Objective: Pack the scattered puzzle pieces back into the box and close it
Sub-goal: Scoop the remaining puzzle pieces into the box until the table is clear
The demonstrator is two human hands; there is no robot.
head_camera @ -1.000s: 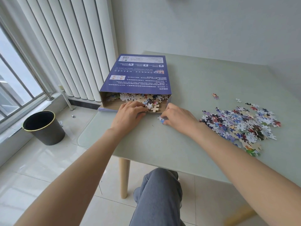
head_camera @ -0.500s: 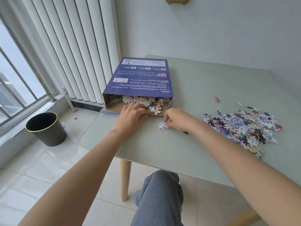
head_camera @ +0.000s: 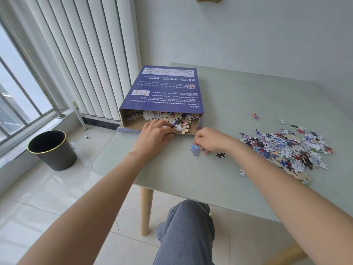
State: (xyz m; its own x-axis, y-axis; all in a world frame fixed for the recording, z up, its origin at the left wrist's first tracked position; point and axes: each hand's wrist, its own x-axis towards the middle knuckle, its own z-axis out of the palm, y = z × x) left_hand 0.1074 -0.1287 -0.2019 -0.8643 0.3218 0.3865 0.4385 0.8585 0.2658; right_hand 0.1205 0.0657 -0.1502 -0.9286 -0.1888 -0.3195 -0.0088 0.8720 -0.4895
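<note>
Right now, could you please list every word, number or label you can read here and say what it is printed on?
All print is on the purple box, upside down to the camera:
"Net size 700*500mm. About 14 years old"
"A", "B", "C", "D" on a small grid diagram
The white label, the logo and the Chinese lines are too small to read.

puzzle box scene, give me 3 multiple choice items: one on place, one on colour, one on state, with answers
1. Where is the big pile of loose pieces?
A. right of the box
B. on the floor
C. on the box

2. What colour is the bin?
A. white
B. black
C. red

3. What state is the box in?
A. closed
B. standing upright
C. open at its near end

Answers: 1 A, it lies on the table beyond the right hand. 2 B, black with a gold rim. 3 C, pieces show inside by the left hand.
</note>
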